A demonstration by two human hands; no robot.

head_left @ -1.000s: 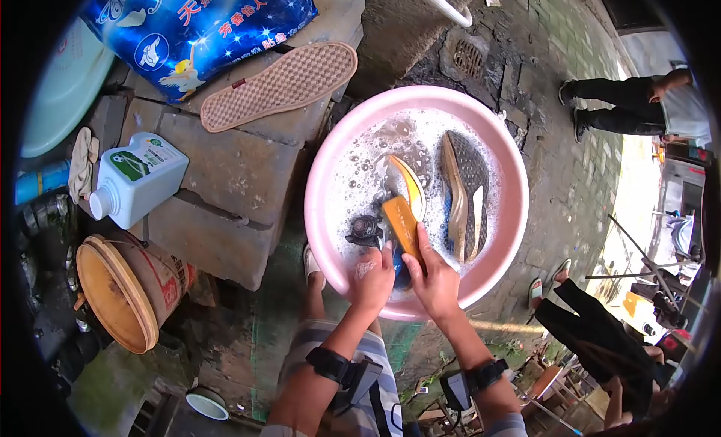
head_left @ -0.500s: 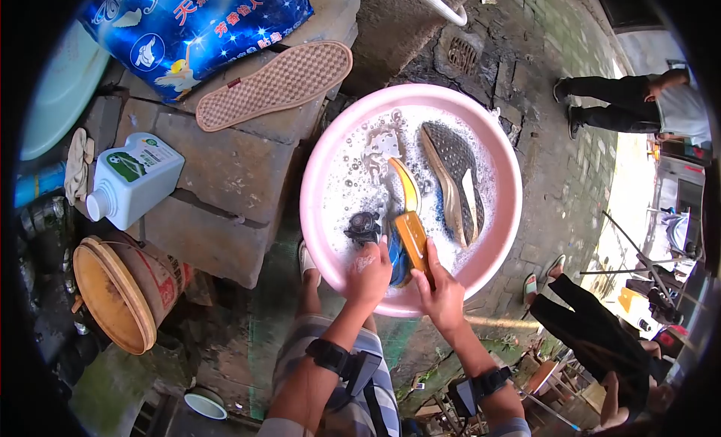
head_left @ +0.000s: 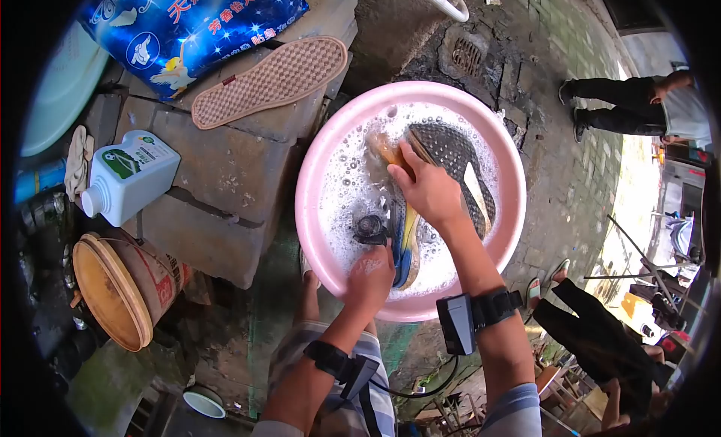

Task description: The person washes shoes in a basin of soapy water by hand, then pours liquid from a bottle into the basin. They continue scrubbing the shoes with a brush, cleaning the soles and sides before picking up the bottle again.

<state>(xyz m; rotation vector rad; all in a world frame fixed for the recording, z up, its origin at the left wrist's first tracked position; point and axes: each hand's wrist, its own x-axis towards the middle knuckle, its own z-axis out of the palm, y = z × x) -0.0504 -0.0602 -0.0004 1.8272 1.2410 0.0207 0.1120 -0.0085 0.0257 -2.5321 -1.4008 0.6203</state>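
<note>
Because suds (head_left: 339,183) surround it, the central shoe (head_left: 410,238) seems slippery, best held at mid-length; right hand (head_left: 433,191) clamps the brush (head_left: 385,148), left hand (head_left: 369,275): cannot tell.

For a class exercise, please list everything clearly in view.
Round plastic basin: one, pink, centre
Textured shoe: one, dark grey, basin's right
Second shoe: one, blue-yellow, basin's middle
Rectangular block: one, orange-brown, by textured shoe
Lumpy object: one, black, basin's lower left
Printed plastic bag: one, blue, upper left
Woven insole: one, tan, below bag
Plastic bottle: one, white, left
Round bucket: one, orange-rimmed, lower left
Second basin: one, pale green, upper left
Crumpled cloth: one, cream, far left
Cylinder: one, blue, far left
Bowl: one, pale green, bottom left
Pipe: one, white, top
Slotted drain: one, grey, top
Bystanders: two, dark trousers, right
Wrist straps: two, black, forearms
Left hand: one, bare, beside lumpy object
Right hand: one, bare, on block
</note>
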